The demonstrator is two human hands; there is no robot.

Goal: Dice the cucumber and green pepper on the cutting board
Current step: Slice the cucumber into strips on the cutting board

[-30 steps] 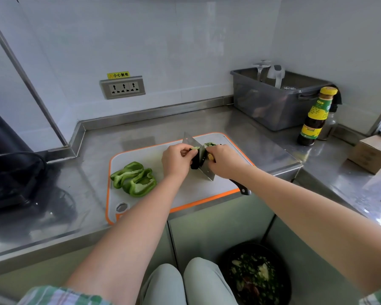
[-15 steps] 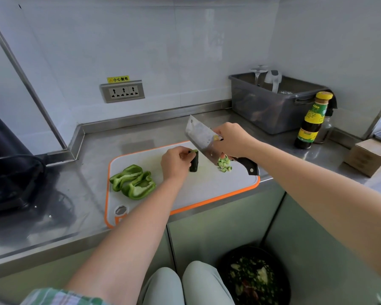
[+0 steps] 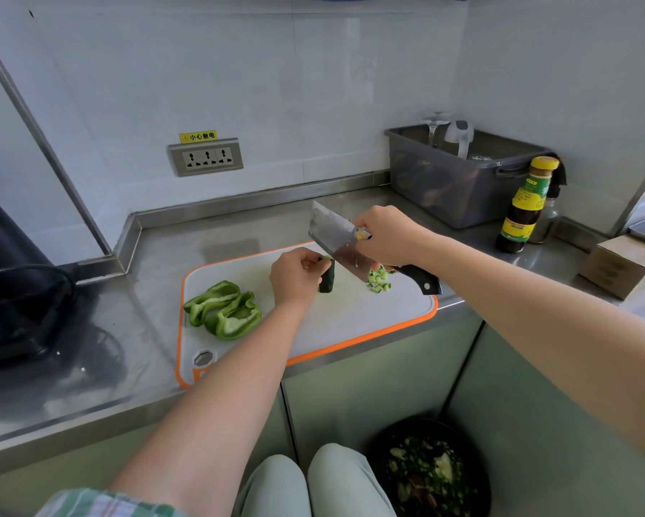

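- left hand [image 3: 294, 276]: grip closed on the cucumber stub [image 3: 327, 279], fingertips pinching its top end; the stub stands roughly upright on the cutting board [image 3: 350, 322], dark skin facing the camera
- right hand [image 3: 388, 236]: grip wrapped around the cleaver [image 3: 337, 242] where the blade meets the handle; the black handle end sticks out below the wrist toward the board's right edge
- cleaver is off the board, blade tilted with its tip up and toward the back wall; the lower edge is just beside the top of the stub, can't tell if they touch
- diced cucumber [image 3: 378, 281]: small pile on the board, right of the stub, partly under the blade
- green pepper [image 3: 225, 309]: opened-up pieces lying together on the board's left part, uncut into dice, well apart from both hands
- board: white with orange rim, flat on the steel tabletop [image 3: 156, 263], near its front edge
- rest of the tabletop: grey bin [image 3: 462, 188] at the back right, sauce bottle [image 3: 522, 207] beside it, cardboard box [image 3: 611, 264] far right
- wall socket [image 3: 205, 157] above the board; black bowl of scraps [image 3: 429, 472] down on the floor
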